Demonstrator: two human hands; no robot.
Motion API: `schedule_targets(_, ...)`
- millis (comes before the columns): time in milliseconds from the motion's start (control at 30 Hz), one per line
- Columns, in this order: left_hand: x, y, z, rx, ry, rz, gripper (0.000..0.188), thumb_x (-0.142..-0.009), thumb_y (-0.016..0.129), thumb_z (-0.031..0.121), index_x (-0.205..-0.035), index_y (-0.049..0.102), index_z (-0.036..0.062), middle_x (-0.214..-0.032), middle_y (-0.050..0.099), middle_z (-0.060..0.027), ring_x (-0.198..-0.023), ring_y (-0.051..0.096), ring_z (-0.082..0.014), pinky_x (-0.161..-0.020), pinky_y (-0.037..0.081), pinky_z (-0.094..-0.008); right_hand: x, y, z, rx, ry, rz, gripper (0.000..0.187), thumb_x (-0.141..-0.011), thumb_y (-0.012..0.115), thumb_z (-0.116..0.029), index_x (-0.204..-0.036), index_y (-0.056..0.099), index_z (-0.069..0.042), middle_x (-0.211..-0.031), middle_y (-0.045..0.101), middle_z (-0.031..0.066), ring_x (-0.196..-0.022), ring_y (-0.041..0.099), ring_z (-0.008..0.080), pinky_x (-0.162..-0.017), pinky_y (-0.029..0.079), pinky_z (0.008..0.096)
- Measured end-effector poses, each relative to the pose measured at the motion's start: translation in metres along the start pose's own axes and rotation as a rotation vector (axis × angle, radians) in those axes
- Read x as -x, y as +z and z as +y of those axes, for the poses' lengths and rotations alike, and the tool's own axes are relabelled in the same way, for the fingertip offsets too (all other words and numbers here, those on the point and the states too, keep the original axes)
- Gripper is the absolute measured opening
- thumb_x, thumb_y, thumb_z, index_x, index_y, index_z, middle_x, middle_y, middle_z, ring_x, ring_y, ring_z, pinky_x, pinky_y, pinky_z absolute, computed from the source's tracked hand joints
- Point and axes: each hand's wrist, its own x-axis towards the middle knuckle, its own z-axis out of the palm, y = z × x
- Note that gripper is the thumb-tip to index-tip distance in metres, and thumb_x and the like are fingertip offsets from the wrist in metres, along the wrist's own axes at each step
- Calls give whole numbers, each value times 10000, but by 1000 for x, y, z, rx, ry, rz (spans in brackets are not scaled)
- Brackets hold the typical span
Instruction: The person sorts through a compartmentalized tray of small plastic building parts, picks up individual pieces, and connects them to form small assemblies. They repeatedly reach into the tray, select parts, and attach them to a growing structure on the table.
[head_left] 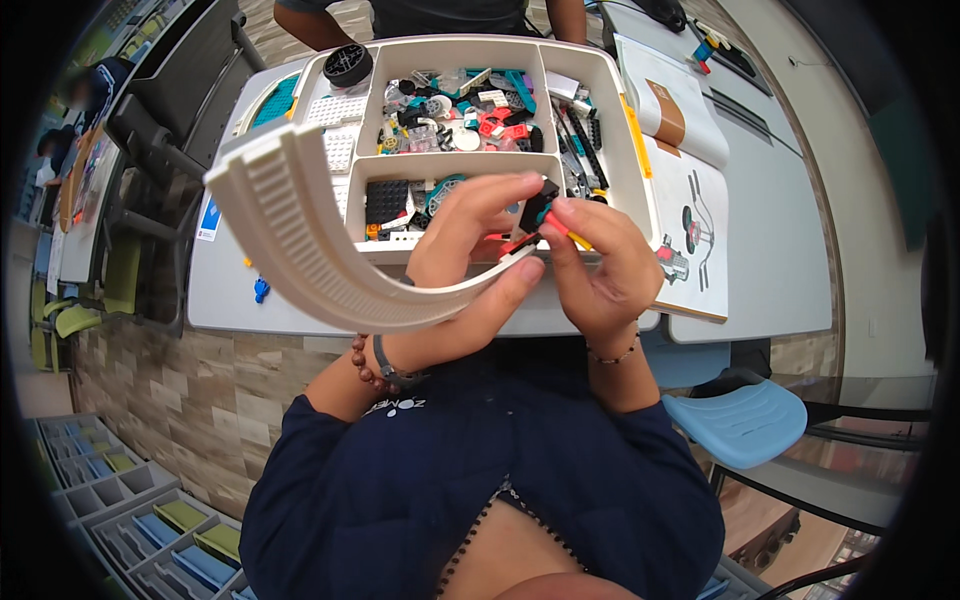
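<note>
A long curved white track piece (300,235), ribbed along its inner face, arcs up to the left from my left hand (455,230). That hand is closed around the track's lower end, thumb below and fingers behind. At this end sits a small cluster of building bricks, with a black brick (539,207) on top and red parts near the fingertips. My right hand (612,268) pinches a small red and yellow piece (570,233) against the cluster. Fingers hide where the parts meet.
A white compartment tray (462,165) of assorted bricks stands on the table, a black wheel (348,65) at its far left. An open booklet (690,235) lies to the right. Across the table is another person (450,18). A blue chair (740,420) stands lower right.
</note>
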Motion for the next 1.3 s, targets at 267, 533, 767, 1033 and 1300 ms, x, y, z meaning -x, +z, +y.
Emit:
schedule_targets(267,-1,-3,0,-309,110,-59,421,-860,510,-14,-1278,478,19,-1189,496,-119,-877,526,-106,-748,468,-230,2,-2,0,71,-33,-17,260,-715,733,-33,-956,633,-32,-865,674,125,-725,658,230,-625,525,278)
schedule_targets(533,-3,6,4,-314,158,54,448,-797,520,-72,-1235,527,22,-1098,561,-151,-799,573,-180,-713,491,-272,11,4,0,48,28,31,248,-750,714,-34,-976,610,-31,-906,668,138,-764,660,234,-659,525,270)
schedule_targets(767,-7,9,3,-309,174,66,445,-794,518,-77,-1230,528,16,-1101,560,-160,-820,575,-201,-728,482,-282,13,10,6,36,23,74,249,-768,686,-4,-991,577,-21,-931,653,151,-797,660,253,-671,528,288)
schedule_targets(1033,-7,12,4,-275,142,85,427,-792,513,-93,-1208,534,2,-1138,550,-187,-981,585,-274,-781,509,-310,23,9,12,-59,44,-14,250,-836,615,-14,-1045,479,4,-982,628,218,-828,662,274,-672,535,294)
schedule_targets(1300,-15,8,-5,-177,147,68,362,-904,486,32,-1266,478,28,-1225,466,-169,-1056,562,-235,-829,503,-301,19,22,19,-229,-19,41,293,-866,573,-22,-1092,392,20,-1020,607,283,-835,665,305,-678,542,300)
